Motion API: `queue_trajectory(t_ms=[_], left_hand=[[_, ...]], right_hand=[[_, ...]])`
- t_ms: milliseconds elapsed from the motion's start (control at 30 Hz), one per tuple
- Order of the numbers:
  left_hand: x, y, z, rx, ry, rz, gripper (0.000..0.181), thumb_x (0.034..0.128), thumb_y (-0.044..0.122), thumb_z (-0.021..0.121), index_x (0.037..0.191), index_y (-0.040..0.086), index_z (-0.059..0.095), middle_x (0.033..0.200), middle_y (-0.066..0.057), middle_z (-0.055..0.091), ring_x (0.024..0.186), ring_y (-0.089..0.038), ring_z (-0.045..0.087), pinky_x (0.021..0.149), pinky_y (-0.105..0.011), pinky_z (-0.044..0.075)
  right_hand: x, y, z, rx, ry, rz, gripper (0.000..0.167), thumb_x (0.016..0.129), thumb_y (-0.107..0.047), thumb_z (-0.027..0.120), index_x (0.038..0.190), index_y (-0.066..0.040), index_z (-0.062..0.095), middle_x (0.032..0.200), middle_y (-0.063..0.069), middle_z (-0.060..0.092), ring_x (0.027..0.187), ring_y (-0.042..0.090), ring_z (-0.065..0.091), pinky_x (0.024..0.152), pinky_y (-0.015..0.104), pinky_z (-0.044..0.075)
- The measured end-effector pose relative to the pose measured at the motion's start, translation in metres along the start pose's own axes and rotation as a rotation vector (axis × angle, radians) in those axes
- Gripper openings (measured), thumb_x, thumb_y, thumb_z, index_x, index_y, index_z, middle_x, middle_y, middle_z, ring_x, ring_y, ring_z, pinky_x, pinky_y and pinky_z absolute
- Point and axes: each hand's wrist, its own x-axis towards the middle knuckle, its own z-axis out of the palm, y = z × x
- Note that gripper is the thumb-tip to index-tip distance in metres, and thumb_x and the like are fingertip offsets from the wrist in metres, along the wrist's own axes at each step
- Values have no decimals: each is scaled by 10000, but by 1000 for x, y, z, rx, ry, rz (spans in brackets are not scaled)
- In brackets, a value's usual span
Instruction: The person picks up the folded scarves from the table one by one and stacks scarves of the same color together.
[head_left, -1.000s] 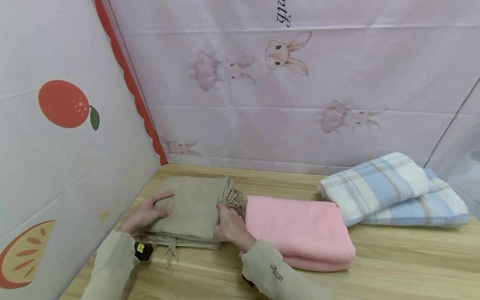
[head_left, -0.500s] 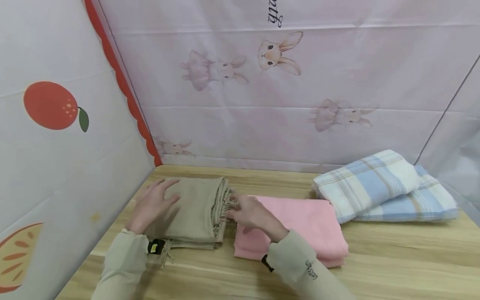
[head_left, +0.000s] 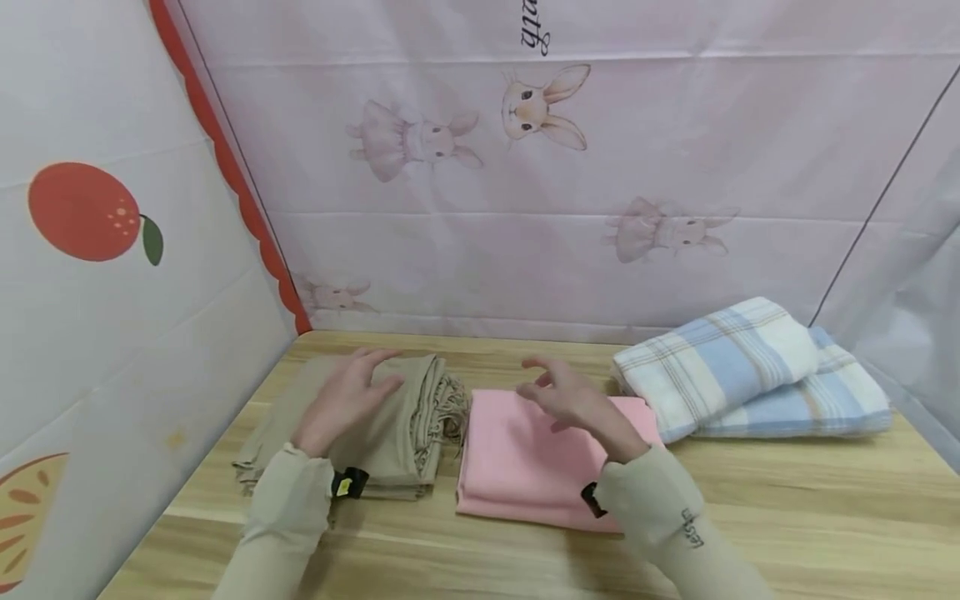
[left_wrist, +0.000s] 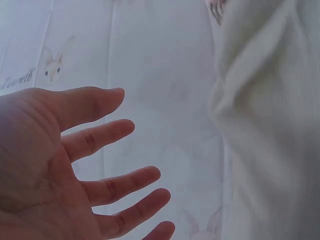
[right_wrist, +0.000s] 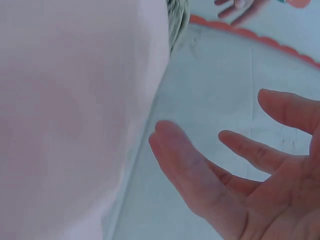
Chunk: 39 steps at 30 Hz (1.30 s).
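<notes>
My left hand is above the folded beige fringed shawl. Its fingers are spread and hold nothing, as the left wrist view shows, where the shawl fills the right side. Over the folded pink cloth hovers my right hand, its fingers loosely bent. A shadow falls on the cloth below it. In the right wrist view the fingers stay apart from the pink cloth. The shawl's fringe lies bunched along its right edge, close to the pink cloth.
Two folded blue-and-white plaid blankets, the upper one overlapping the lower, lie at the back right. They sit on a wooden table. A rabbit-print backdrop rises behind, and a fruit-print sheet stands at the left.
Both hands have let go of the beige shawl and lifted. The right hand has moved right, over the pink cloth. The left has shifted slightly right, and the view has turned a little right.
</notes>
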Motion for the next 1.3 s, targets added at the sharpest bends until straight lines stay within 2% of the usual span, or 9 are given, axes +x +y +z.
queue_trajectory(t_ms=[233,400,567,667,800,867,1033,1233,1300], left_hand=[[12,14,17,-41,-49,-15,438,1015,171,620,1411,-8,569,1415,-259,540,1204,-451,551,1042,-600,401],[23,29,31,-78,-108,-3,475,1017,218,623,1443,21,549,835,-120,633,518,-212,470,650,-404,498],[31,46,41,-156,-150,-1,492,1020,211,616,1473,47,521,520,55,356,399,-77,280,435,-255,337],[35,56,47,-173,-148,20,479,1027,214,613,1473,62,527,625,17,515,454,-102,389,484,-302,432],[40,68,58,-167,-140,79,452,1026,185,617,1450,45,550,1185,-141,683,625,-168,536,823,-456,531],[42,73,64,-161,-136,107,435,1023,161,617,1435,32,563,1215,-153,682,617,-139,514,870,-428,507],[47,86,77,-162,-166,94,436,1022,166,612,1443,59,566,596,-5,509,428,-88,232,547,-277,356],[53,100,94,-174,-185,93,429,1021,192,612,1436,88,580,1134,-94,704,555,-83,363,757,-329,451],[55,105,99,-181,-198,99,433,1019,190,611,1439,92,577,1082,-85,707,553,-78,367,723,-320,459]], right_hand=[[-10,22,-33,-43,96,-33,467,1036,-217,578,1462,-39,511,1326,315,560,992,377,649,678,400,599],[-13,35,-49,-18,104,-32,475,1037,-213,578,1469,-27,505,1339,320,555,1033,406,633,696,411,597],[-18,49,-65,-15,113,-36,478,1034,-190,576,1463,6,498,1319,333,556,1042,411,638,697,425,595],[-21,55,-75,-27,140,-36,473,1023,-187,582,1444,16,515,1328,344,546,1022,393,651,697,418,596],[-26,64,-89,-21,165,-24,473,1025,-159,578,1448,32,490,1302,356,546,980,388,645,706,434,599],[-27,68,-96,-22,172,-21,489,1030,-150,576,1467,34,459,1296,365,542,988,409,637,710,447,599],[-32,78,-114,-64,184,-9,512,1031,-171,575,1480,31,434,1323,378,523,1033,442,628,692,429,599],[-38,94,-130,-73,188,27,524,1039,-190,568,1477,54,415,1338,397,502,1002,401,633,695,426,598],[-40,98,-134,-63,194,39,519,1040,-187,568,1470,62,419,1333,397,504,1000,398,632,691,424,596]])
